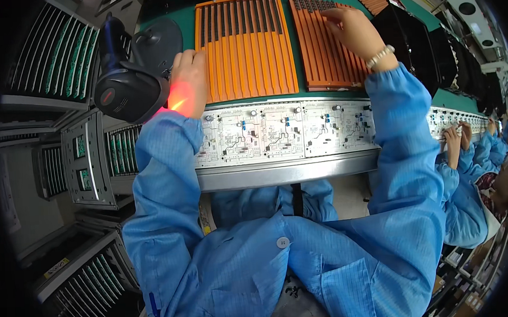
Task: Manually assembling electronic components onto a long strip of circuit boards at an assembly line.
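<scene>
My left hand [187,82] rests beside a black handheld barcode scanner [127,90] on its stand, and red scanner light glows on the hand. It touches the left edge of an orange slotted tray [244,57]. My right hand [355,30] reaches onto a second orange slotted tray [324,59] holding dark strips, fingers curled at its top; whether it grips a strip is hidden. A white circuit board panel [275,132] lies on the metal conveyor rail [277,171] in front of me.
Grey racks holding green circuit boards [62,53] stand at my left. Black bins [413,38] sit at the right rear. A co-worker in a blue coat [471,205] works on boards to my right. The table top is green.
</scene>
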Demonstrator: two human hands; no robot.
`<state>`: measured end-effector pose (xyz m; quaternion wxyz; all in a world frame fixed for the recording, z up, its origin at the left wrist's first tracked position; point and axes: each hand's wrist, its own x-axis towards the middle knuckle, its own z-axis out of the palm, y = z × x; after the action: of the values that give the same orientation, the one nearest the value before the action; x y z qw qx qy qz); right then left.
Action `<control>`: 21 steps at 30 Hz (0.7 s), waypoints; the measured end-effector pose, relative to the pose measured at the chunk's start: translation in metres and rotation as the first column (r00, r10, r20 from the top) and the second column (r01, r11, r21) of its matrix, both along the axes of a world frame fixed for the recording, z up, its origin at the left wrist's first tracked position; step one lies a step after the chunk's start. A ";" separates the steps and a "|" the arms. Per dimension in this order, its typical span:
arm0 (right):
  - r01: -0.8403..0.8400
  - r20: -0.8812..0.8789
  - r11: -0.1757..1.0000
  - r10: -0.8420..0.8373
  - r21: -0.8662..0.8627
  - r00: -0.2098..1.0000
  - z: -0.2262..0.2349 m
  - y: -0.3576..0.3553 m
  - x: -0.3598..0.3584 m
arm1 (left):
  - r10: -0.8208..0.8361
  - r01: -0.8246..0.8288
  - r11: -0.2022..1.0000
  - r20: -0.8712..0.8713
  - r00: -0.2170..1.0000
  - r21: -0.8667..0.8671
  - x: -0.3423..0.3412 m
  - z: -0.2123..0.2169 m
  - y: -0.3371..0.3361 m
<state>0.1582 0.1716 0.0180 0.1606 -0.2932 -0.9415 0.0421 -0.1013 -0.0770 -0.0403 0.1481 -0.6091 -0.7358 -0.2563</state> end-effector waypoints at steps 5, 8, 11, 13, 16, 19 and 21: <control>-0.104 0.029 0.985 0.101 0.139 0.994 -0.027 0.036 -0.025 | -0.049 0.054 0.998 0.128 0.991 -0.036 -0.008 0.000 -0.010; -0.104 0.062 0.982 0.095 0.158 0.994 -0.028 0.038 -0.030 | -0.100 0.104 0.994 0.163 0.982 -0.018 -0.002 0.006 -0.023; -0.118 0.061 0.983 0.110 0.140 0.992 -0.025 0.039 -0.031 | -0.085 0.086 0.996 0.152 0.985 0.001 0.012 0.008 -0.035; -0.119 0.095 0.990 0.112 0.081 0.989 -0.019 0.038 -0.031 | -0.073 0.073 0.997 0.150 0.986 0.010 0.023 0.009 -0.046; -0.135 0.119 0.989 0.128 0.054 0.985 -0.013 0.040 -0.032 | -0.045 0.044 0.999 0.277 0.960 0.008 0.038 0.020 -0.067; -0.179 0.138 0.983 0.171 0.049 0.976 -0.013 0.043 -0.034 | -0.017 0.061 0.995 0.467 0.884 -0.079 0.046 0.036 -0.106; -0.201 0.174 0.975 0.183 0.091 0.968 -0.012 0.046 -0.033 | 0.016 0.064 0.990 0.558 0.829 -0.124 0.041 0.036 -0.125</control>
<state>0.1248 0.2179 0.0062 0.0929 -0.1940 -0.9764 -0.0176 -0.0601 -0.2017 -0.0046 -0.1185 -0.5256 -0.7551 -0.3734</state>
